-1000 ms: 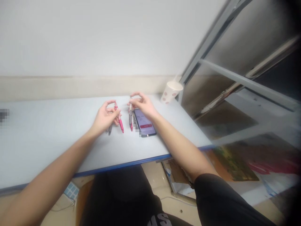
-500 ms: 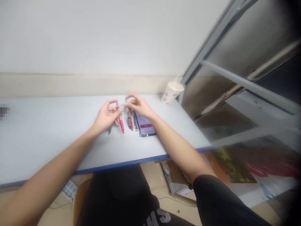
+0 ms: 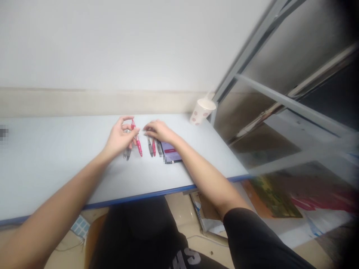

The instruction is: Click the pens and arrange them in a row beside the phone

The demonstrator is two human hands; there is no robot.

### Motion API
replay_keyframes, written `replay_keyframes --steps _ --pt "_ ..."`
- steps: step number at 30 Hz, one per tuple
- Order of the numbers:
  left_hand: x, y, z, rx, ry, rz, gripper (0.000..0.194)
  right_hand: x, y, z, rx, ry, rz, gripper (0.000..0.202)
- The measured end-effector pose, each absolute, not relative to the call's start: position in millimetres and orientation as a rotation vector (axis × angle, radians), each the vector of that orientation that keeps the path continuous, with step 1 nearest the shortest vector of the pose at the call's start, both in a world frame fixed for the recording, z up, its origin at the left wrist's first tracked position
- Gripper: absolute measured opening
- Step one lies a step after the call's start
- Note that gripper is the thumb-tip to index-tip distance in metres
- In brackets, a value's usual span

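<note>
A pink pen (image 3: 139,145) is held by my left hand (image 3: 120,135) between thumb and forefinger, its pink grip pointing down toward me. Grey pens (image 3: 128,154) lie beneath and beside that hand's fingers. My right hand (image 3: 158,130) rests low over the upper ends of a row of pens, fingers curled; whether it grips one is hidden. In that row a grey pen (image 3: 150,147), a second pink pen (image 3: 154,148) and another grey pen (image 3: 159,148) lie side by side. A phone (image 3: 171,151) with a lit screen lies right of them, partly under my right wrist.
A white paper cup (image 3: 202,111) with red marks and a straw stands at the table's back right, beside a metal frame (image 3: 235,80). The blue edge of the table (image 3: 157,194) runs in front of my lap. A wall closes off the back.
My right hand has lowered and flattened over the row of pens, its raised forefinger now down. The pink pen stays in my left hand. The whole view has shifted slightly.
</note>
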State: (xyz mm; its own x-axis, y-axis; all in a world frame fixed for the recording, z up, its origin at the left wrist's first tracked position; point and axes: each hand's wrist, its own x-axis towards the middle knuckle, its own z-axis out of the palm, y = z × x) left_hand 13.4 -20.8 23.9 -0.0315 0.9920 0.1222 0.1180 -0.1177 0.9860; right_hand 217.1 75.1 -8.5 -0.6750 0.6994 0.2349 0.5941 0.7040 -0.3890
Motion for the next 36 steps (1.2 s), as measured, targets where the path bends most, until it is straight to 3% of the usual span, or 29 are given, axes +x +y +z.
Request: replay_keyframes --steps 8,14,21,29,32,36 --pt "13.9 -20.0 27.2 1.328 1.244 1.260 0.038 224.0 67.8 -2.0 -1.043 -2.481 0.432 0.020" --pt "7.2 -15.7 29.1 1.307 1.228 1.442 0.039 223.3 45.2 22.4 -0.939 -1.831 0.675 0.051" --pt "13.8 -12.3 18.5 1.308 1.143 1.561 0.049 215.0 16.1 33.5 -0.843 -2.168 1.259 0.051" --pt "0.4 -20.4 24.0 2.079 1.291 1.319 0.025 238.4 30.8 43.0 -0.753 -2.137 1.534 0.054" --pt "-3.4 -20.2 24.7 2.028 1.224 1.090 0.031 244.7 28.8 48.7 -0.811 -2.330 1.420 0.051" --pt "-9.9 -16.7 27.0 1.947 1.193 0.937 0.039 239.4 22.4 45.4 -0.902 -2.555 0.899 0.043"
